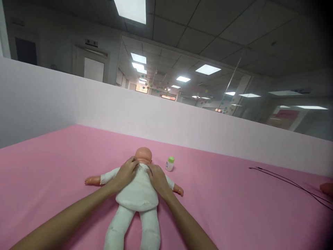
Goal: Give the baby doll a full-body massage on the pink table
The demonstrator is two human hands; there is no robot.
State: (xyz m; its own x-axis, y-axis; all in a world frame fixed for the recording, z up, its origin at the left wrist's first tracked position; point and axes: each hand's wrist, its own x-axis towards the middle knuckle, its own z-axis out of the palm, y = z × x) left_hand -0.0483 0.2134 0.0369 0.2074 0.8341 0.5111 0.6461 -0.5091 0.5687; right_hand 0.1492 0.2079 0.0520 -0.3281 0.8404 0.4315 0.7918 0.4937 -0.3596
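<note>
A baby doll (137, 194) with a white cloth body lies stretched out on the pink surface, arms spread wide and legs toward me. Its bare plastic head (143, 153) points away from me. My left hand (128, 171) rests on the doll's left-side shoulder in my view, fingertips by the neck. On the opposite shoulder lies my right hand (157, 176), its fingers reaching toward the collar. Both hands look laid over the cloth with fingers extended, not wrapped round it. Beyond my right hand stands a small white bottle (170, 164) with a green cap, apart from the doll.
The pink tabletop (221, 194) runs back to a low white partition wall (166, 119). At the right lies a thin dark cable (286, 180), with a partly visible skin-toned object (326, 188) near the edge. Behind the wall are glass panes and lit ceiling panels.
</note>
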